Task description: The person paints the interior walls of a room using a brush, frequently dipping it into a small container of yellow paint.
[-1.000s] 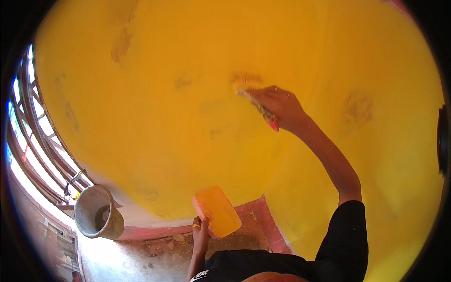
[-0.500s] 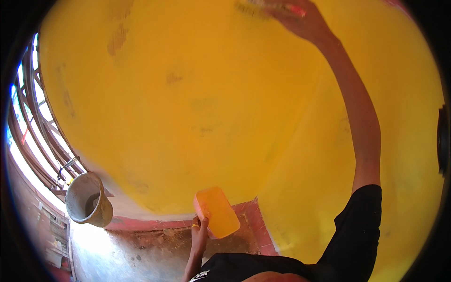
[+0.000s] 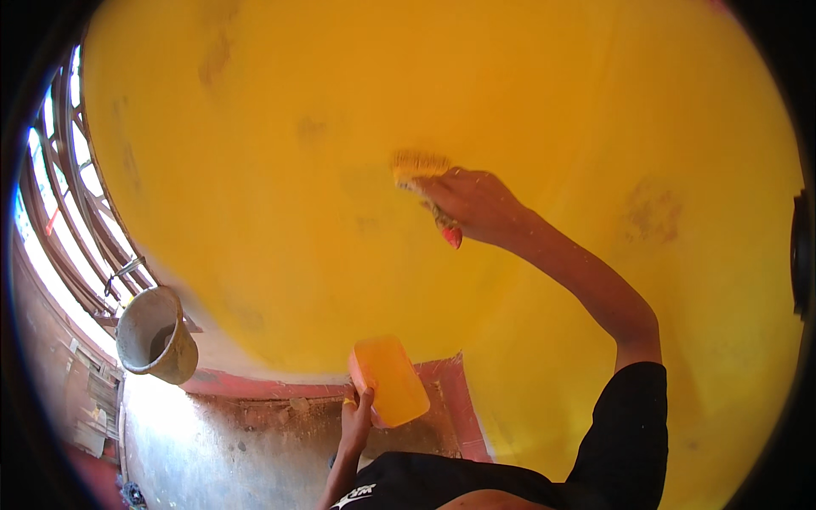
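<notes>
My right hand [image 3: 480, 204] grips a wide paintbrush [image 3: 421, 166] with a red-tipped handle. Its yellow-coated bristles point up against the yellow wall [image 3: 297, 221], near the middle of the view. Low in front of me, my left hand [image 3: 357, 404] is closed on the left edge of a shallow rectangular plastic container [image 3: 389, 381], tilted so that the yellow paint inside shows. Faint darker patches show through the wall's yellow coat on both sides of the brush.
At the left, a grey bucket [image 3: 174, 361] hangs from a window grille [image 3: 72, 195] of dark bars. A red band [image 3: 255, 387] runs along the wall's foot above a grey floor [image 3: 229, 455]. A black object [image 3: 799, 255] shows at the right rim.
My right hand has brought the paintbrush down from the top of the view to the middle, and its elbow is now more bent. The left hand and container have hardly moved.
</notes>
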